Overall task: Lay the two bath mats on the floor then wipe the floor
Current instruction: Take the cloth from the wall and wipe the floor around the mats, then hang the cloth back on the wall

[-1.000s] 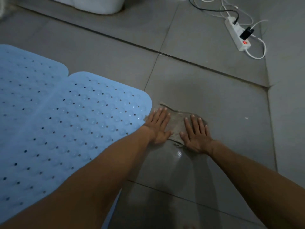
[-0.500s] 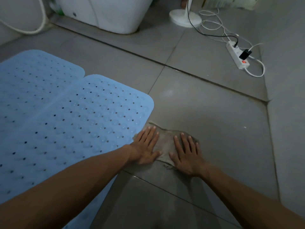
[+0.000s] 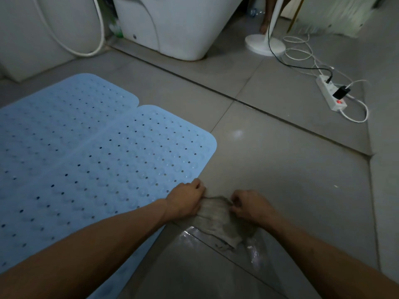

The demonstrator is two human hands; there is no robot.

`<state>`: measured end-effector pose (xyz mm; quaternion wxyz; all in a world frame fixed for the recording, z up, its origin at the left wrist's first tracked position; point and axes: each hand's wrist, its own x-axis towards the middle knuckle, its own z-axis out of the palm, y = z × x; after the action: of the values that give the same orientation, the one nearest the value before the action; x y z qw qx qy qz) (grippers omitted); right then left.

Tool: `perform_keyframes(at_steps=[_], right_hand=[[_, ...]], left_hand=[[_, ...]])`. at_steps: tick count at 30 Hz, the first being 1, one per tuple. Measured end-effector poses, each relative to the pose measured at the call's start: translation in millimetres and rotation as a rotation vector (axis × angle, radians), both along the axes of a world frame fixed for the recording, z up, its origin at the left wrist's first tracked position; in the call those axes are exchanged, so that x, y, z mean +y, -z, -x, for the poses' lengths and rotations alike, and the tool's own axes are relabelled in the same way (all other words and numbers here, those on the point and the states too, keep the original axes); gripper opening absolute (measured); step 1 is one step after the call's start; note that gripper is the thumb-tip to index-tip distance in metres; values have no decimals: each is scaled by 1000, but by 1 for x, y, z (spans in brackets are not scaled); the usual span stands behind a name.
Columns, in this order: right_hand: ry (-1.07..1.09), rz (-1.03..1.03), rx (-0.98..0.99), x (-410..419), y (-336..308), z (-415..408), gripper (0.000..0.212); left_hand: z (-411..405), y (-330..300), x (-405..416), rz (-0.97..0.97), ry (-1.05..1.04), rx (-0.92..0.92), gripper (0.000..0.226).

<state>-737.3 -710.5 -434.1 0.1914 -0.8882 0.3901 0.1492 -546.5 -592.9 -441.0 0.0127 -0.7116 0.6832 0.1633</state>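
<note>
Gripping rag (image 3: 218, 219) btwn left hand (image 3: 186, 199) & right hand (image 3: 250, 205), beside mat (image 3: 108, 152)

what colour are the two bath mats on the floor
Light blue, dotted with small holes; the bath mats show clearly in the head view.

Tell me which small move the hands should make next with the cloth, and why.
Probably drag the cloth back toward the body. Both the left hand and the right hand grip its far edge with curled fingers, and a wet streak shines on the grey floor tile just behind it.
</note>
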Motion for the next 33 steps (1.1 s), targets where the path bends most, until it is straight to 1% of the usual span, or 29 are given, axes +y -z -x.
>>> perform_keyframes(at_steps=[2, 5, 8, 10, 11, 15, 17, 20, 22, 27, 29, 33], right_hand=[[-33, -15, 35, -15, -7, -12, 11], [-50, -59, 25, -44, -39, -29, 8], [-127, -83, 22, -63, -96, -39, 7], [-180, -101, 49, -71, -143, -43, 13], [-207, -97, 64, -74, -169, -46, 15], [-322, 30, 79, -92, -290, -69, 19], [-324, 49, 57, -105, -354, -81, 19], [-255, -17, 20, -127, -445, -97, 19], [-251, -44, 1, -140, -503, -106, 19], [-305, -170, -9, -177, -639, -133, 20], [-318, -207, -9, -197, -686, -148, 21], [-368, -180, -44, -232, -771, -185, 24]], left_hand=[[-1, -4, -11, -92, -29, 75, 32], [-14, -30, -31, -181, -111, 193, 23], [-36, -86, -43, -170, -278, 382, 9], [-48, -134, -46, -146, -368, 488, 5], [-52, -161, -46, -130, -398, 510, 6], [-61, -279, -51, -42, -490, 494, 8], [-68, -340, -57, -2, -545, 500, 5], [-83, -430, -69, 62, -621, 515, 6], [-93, -489, -76, 66, -640, 520, 9], [-121, -629, -103, 21, -584, 469, 8], [-134, -679, -114, 21, -566, 489, 6], [-162, -758, -135, 29, -572, 477, 9]])
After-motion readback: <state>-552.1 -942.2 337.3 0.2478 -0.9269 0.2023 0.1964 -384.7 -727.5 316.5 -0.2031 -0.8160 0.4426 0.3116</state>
